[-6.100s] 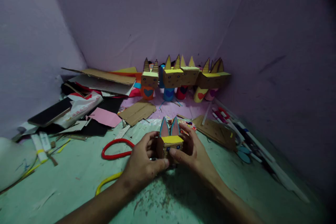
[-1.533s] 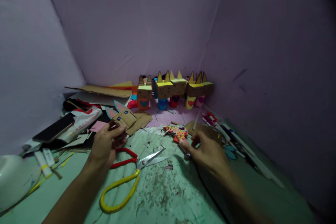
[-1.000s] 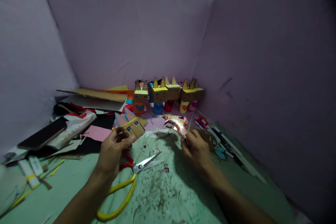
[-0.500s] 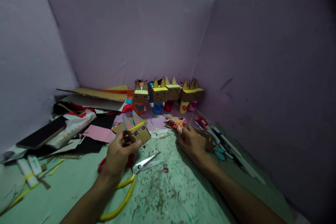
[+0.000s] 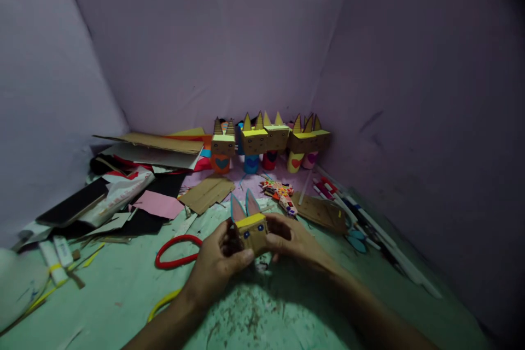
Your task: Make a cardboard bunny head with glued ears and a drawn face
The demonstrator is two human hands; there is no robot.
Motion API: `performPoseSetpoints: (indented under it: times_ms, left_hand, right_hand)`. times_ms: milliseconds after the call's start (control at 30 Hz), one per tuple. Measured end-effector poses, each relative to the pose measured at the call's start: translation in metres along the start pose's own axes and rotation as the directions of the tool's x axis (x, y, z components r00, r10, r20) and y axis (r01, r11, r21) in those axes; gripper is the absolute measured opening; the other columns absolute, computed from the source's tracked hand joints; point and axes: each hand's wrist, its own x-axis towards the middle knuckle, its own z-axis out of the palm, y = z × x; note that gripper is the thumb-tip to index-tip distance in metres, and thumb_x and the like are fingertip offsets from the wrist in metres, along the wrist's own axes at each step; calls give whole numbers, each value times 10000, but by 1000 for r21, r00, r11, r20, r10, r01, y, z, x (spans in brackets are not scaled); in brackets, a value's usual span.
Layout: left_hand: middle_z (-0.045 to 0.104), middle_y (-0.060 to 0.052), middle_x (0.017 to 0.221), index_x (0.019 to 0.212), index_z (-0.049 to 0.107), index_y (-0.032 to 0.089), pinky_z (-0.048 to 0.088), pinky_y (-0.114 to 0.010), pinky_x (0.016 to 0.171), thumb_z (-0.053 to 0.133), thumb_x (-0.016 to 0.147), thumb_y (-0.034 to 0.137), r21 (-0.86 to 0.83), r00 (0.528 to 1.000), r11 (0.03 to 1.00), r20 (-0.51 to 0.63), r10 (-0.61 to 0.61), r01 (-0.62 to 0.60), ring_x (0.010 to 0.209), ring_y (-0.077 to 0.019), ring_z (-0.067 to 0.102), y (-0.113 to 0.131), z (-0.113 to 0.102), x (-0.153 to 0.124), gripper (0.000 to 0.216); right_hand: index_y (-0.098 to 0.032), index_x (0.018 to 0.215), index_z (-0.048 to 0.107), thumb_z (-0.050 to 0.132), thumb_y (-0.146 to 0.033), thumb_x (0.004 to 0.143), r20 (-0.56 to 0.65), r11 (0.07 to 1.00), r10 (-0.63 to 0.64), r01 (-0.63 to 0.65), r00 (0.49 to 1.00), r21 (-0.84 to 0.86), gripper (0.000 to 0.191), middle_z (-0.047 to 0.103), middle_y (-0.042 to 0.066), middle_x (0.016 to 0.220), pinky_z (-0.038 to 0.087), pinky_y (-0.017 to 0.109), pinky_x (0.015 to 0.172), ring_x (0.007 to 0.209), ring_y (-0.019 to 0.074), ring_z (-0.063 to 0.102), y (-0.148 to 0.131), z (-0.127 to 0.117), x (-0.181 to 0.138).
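Note:
Between my hands is a small cardboard animal head (image 5: 252, 232) with a yellow top, drawn eyes and two upright pink ears edged in blue. My left hand (image 5: 217, 257) grips its left side, thumb on the front. My right hand (image 5: 293, 240) closes on its right side with thumb and fingers. Scissors with a red handle loop (image 5: 178, 252) and a yellow one lie under my left hand and forearm, their blades hidden. Just beyond the head, a patterned paper piece (image 5: 281, 195) rests on the table.
Several finished cardboard-headed figures (image 5: 254, 143) on coloured tubes stand along the back wall. Stacked cardboard, paper and a pink sheet (image 5: 158, 205) lie at left. At right are a brown cardboard piece (image 5: 322, 213) and several pens (image 5: 369, 229). A flat cardboard piece (image 5: 208, 193) lies behind my hands.
My left hand has brought the cardboard head to the middle. My right hand has left the patterned paper and now grips the head too. The view has tilted down slightly.

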Motion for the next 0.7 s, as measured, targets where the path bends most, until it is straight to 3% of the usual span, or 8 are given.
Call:
performPoseSetpoints:
  times_ms: [33,100,167,267,300,367,500,700]
  left_hand:
    - [682,-99,1046,1111,603,184,491,-352,847,767,615,233,6,999,1000,53,2,-2,963,-263,636,0,1,-1,525]
    - [650,-102,1115,1171,581,206,497,-345,814,767,609,221,4,992,1000,125,-2,2,947,-248,631,3,2,-3,591]
    - [649,-100,1080,1180,588,216,499,-304,671,768,594,231,56,998,998,58,0,-4,805,-208,632,10,-1,0,614]
    - [643,-44,702,907,692,166,398,-257,515,731,587,253,349,977,937,-191,92,-20,564,-154,535,27,-7,15,333]
    - [605,-22,605,780,690,166,381,-260,519,699,600,250,477,969,878,-209,133,-18,543,-155,514,31,-7,23,199]
    - [607,-17,597,656,653,182,384,-272,567,620,642,230,698,981,715,-113,157,-34,584,-172,535,35,-5,42,59]
    - [639,-25,631,637,653,187,362,-282,600,587,647,170,823,995,565,4,100,-60,639,-193,562,22,10,77,69]
    - [611,-43,615,589,603,200,314,-305,617,595,652,170,911,992,413,-64,109,13,658,-223,550,1,28,96,70]
  right_hand:
    - [-164,1029,642,713,-477,631,64,993,35,-42,997,111,511,698,80,908,482,246,457,732,218,648,-1,2,-1]
    - [-151,934,672,782,-388,571,41,967,92,-99,995,236,448,695,61,832,454,212,439,659,180,626,-4,0,-3]
    - [-144,842,687,781,-369,572,-99,933,138,-95,985,347,364,666,30,708,416,186,399,551,133,573,-5,-9,-2]
    - [-163,816,675,747,-391,604,-382,871,163,50,910,489,320,631,5,669,425,180,388,508,109,535,-7,-28,3]
    - [-169,814,665,757,-382,591,-468,864,158,107,870,491,322,626,0,675,438,181,397,512,107,537,-7,-34,4]
    - [-171,807,649,786,-365,550,-583,872,134,185,801,454,349,619,-5,681,436,182,396,510,105,537,-7,-42,7]
    - [-167,838,645,799,-389,532,-629,902,104,193,771,386,408,641,14,744,405,190,381,552,128,564,-2,-44,9]
    - [-172,944,627,802,-418,543,-607,930,74,165,791,329,501,683,58,881,431,217,404,659,183,607,7,-41,8]
